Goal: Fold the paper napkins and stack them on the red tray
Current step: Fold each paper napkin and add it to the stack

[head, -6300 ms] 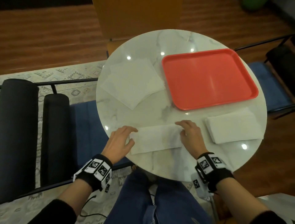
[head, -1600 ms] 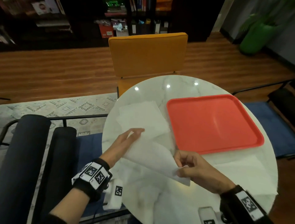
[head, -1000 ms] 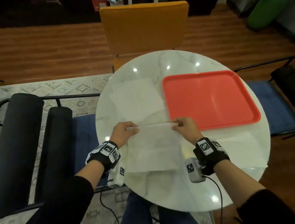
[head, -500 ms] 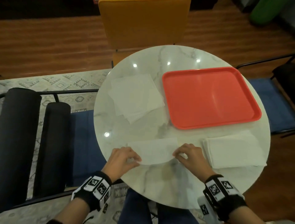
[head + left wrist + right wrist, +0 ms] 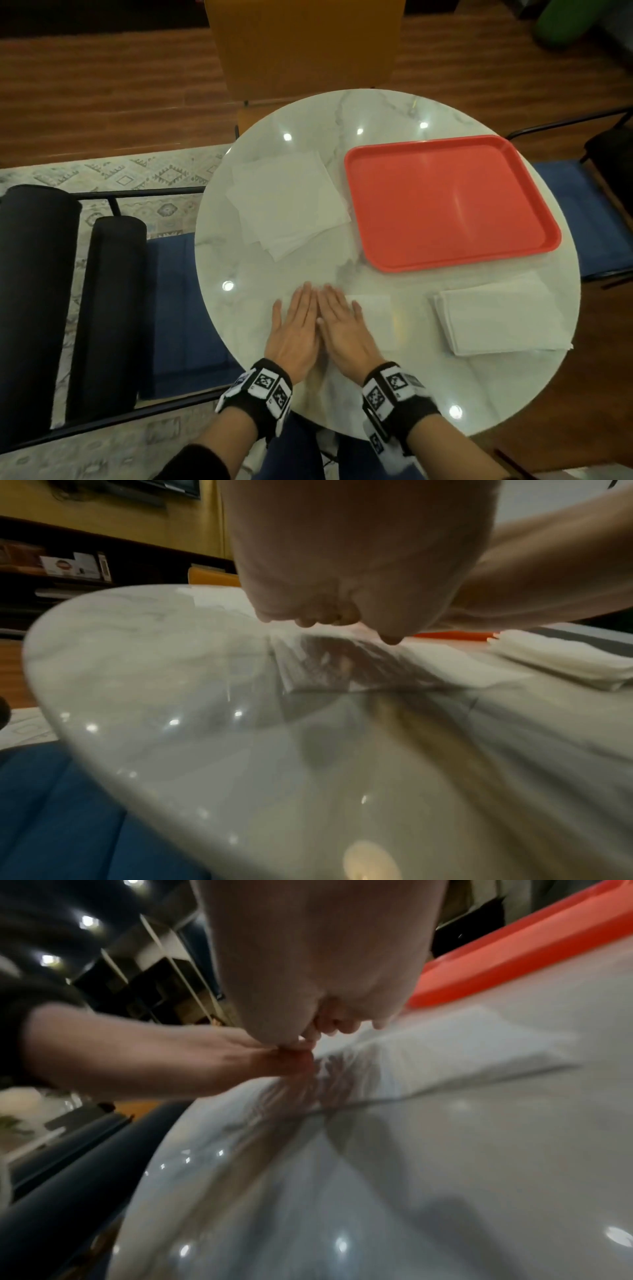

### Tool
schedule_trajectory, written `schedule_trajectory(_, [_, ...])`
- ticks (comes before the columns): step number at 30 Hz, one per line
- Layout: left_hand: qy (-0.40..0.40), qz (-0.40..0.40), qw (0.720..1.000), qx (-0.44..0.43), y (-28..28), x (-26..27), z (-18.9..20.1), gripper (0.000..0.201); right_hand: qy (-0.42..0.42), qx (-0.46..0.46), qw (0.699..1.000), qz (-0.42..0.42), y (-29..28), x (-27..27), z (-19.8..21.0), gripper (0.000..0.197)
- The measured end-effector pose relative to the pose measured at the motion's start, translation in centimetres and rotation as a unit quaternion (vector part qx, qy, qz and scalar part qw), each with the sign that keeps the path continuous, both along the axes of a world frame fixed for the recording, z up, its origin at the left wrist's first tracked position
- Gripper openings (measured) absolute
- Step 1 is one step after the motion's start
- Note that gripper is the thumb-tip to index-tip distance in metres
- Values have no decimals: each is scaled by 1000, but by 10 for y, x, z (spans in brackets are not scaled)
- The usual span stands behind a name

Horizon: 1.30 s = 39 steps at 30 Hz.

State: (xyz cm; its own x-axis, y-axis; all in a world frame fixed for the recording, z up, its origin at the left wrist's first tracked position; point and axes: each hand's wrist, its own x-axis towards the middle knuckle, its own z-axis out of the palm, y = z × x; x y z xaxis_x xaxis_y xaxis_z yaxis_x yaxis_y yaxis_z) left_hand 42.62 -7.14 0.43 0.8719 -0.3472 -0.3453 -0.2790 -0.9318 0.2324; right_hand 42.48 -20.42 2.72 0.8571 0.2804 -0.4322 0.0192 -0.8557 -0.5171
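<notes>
Napkin being folded [image 5: 371,317] lies flat on the near edge of the round marble surface [image 5: 301,274], in front of the person, mostly covered by both hands. Only its right part shows clearly; blurred elsewhere.

Left hand [image 5: 297,327] flat, palm down, fingers straight and together, pressing on the napkin. Right hand [image 5: 342,329] same: flat, fingers extended, pressing beside it. Inner edges of the two hands touch. Neither hand grips anything. Wrist views confirm it: left hand [image 5: 342,561] and right hand [image 5: 308,961] both bear down on the paper [image 5: 342,666], fingertips on it.

Stack of folded napkins [image 5: 496,320] sits right of the hands, on the surface, near the edge, apart from the tray.

Red tray [image 5: 452,202] on the far right of the surface, holds no napkins.

Loose pile of unfolded napkins [image 5: 287,202] far left, just beside the tray.

Orange chair [image 5: 305,48] behind the surface. Black bolsters [image 5: 68,291] and blue cushion [image 5: 178,308] to the left.
</notes>
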Motion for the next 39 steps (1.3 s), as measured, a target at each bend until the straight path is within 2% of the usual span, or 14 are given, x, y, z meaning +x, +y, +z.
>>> schedule_trajectory(3, [-4, 7, 1000, -2, 8, -7, -13, 61, 6, -52, 998, 44, -9, -7, -16, 70])
schedule_trajectory(5, [4, 1, 1000, -4, 12, -8, -17, 65, -4, -84, 996, 33, -29, -12, -20, 78])
schedule_trajectory(10, [-35, 14, 999, 21, 10, -7, -15, 64, 12, -137, 989, -59, -80, -26, -23, 56])
schedule_trajectory(13, [-103, 12, 995, 13, 5, -2, -8, 53, 15, -119, 990, -76, -87, -30, -21, 57])
schedule_trajectory(16, [-139, 37, 989, 16, -2, 13, 1, 40, 16, -142, 988, -66, -83, -28, -17, 69])
schedule_trajectory(18, [-102, 51, 993, 14, -6, 25, 10, 39, 13, -166, 984, -62, -81, -23, -9, 62])
schedule_trajectory(23, [58, 29, 998, 24, -23, 44, 31, 11, -54, -139, 987, -63, -88, -2, 13, 76])
schedule_trajectory(27, [163, 34, 980, -111, -41, 45, 52, 16, 2, -118, 992, -54, -107, 6, 22, 72])
schedule_trajectory(29, [176, 25, 969, -170, -53, 42, 69, 17, 26, -66, 992, -102, -122, 4, 28, 56])
schedule_trajectory(31, [173, 5, 960, -220, -65, 41, 88, 24, 34, 18, 985, -165, -142, -1, 39, 31])
schedule_trajectory(33, [164, -3, 948, -273, -80, 42, 105, 31, 46, 140, 959, -240, -170, -11, 52, 9])
schedule_trajectory(35, [152, 9, 931, -331, -97, 44, 118, 27, 50, 258, 914, -309, -201, -23, 62, 5])
schedule_trajectory(37, [165, 46, 903, -394, -118, 44, 124, 24, 50, 324, 868, -374, -231, -32, 69, 4])
schedule_trajectory(39, [183, 74, 879, -433, -140, 44, 125, 23, 46, 359, 836, -412, -256, -39, 71, 12])
